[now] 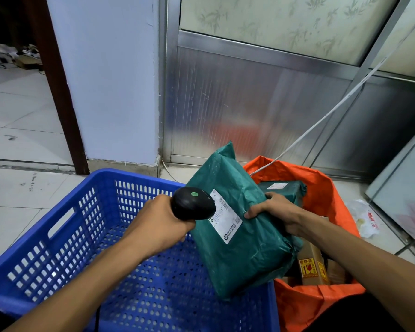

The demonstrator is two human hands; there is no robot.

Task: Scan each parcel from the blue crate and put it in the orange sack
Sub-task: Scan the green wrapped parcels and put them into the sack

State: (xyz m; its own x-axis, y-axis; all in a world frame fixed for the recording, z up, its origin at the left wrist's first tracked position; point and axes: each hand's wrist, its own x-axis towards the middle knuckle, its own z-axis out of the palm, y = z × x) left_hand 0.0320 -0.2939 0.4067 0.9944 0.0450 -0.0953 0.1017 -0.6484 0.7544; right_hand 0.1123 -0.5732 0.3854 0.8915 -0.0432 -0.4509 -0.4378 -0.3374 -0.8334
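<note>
The fingers (pixel 261 212) of the right hand (pixel 277 215) curl over the right edge of a green parcel (pixel 237 226), thumb on its upper face, the rest wrapped underneath out of sight. The fingers of the left hand (pixel 163 224) are closed round the handle of a black handheld scanner (pixel 193 203), whose rounded head, marked with a small green dot, sits just over the parcel's white shipping label (pixel 225 220). This looks like the scanning step: the parcel is tilted with its label face up toward the scanner so the barcode can be read, and the right hand grips the edge away from the label, which keeps the print uncovered.

The parcel is a soft plastic mailer, held in the air over the right rim of the blue crate (pixel 101 236) and just beside the orange sack (pixel 321 195). Its long axis runs from the near lower end, which hangs over the crate's corner, up and away to a crumpled far end pointing toward the metal wall panel (pixel 249 97). The label lies along that same axis.

The crate's visible floor shows no other parcels (the arms hide part of it). The sack stands open to the right, already holding another green parcel (pixel 283 190) and a brown carton (pixel 313 264) with a yellow fragile sticker. A white cable (pixel 321 121) slants down from the upper right toward the sack
</note>
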